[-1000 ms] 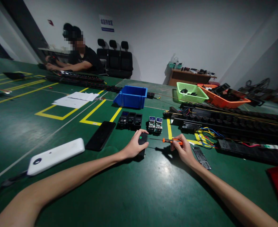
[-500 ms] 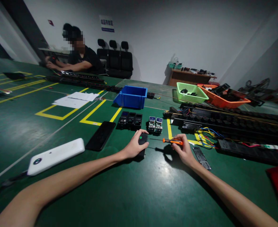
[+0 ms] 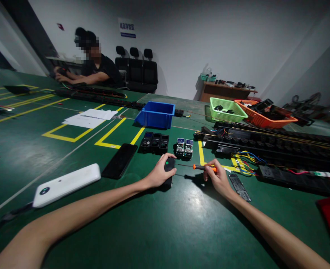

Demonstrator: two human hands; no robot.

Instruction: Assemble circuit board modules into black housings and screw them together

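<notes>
My left hand point(image 3: 159, 172) is closed around a small black box point(image 3: 170, 164) with a green dot, on the green table. In my right hand point(image 3: 217, 176) is a screwdriver point(image 3: 198, 167) with an orange and black handle. Its thin shaft points left, and the tip is at the box's right side; I cannot tell whether it touches. Just beyond the box stand two small circuit-board modules point(image 3: 185, 147) with display screens. Left of them sits a group of black housings point(image 3: 154, 142). A flat dark plate point(image 3: 239, 186) lies to the right of my right hand.
A black phone point(image 3: 120, 160) and a white device point(image 3: 66, 185) lie on the left. Behind are a blue bin point(image 3: 158, 115), papers point(image 3: 89, 118), a green basket point(image 3: 228, 109) and an orange basket point(image 3: 266, 116). Long black rails with wires point(image 3: 274, 144) fill the right. A person point(image 3: 97, 67) sits across the table.
My right hand's fingers have shifted on the screwdriver handle, which looks slightly turned. My left hand and the black box have stayed in place.
</notes>
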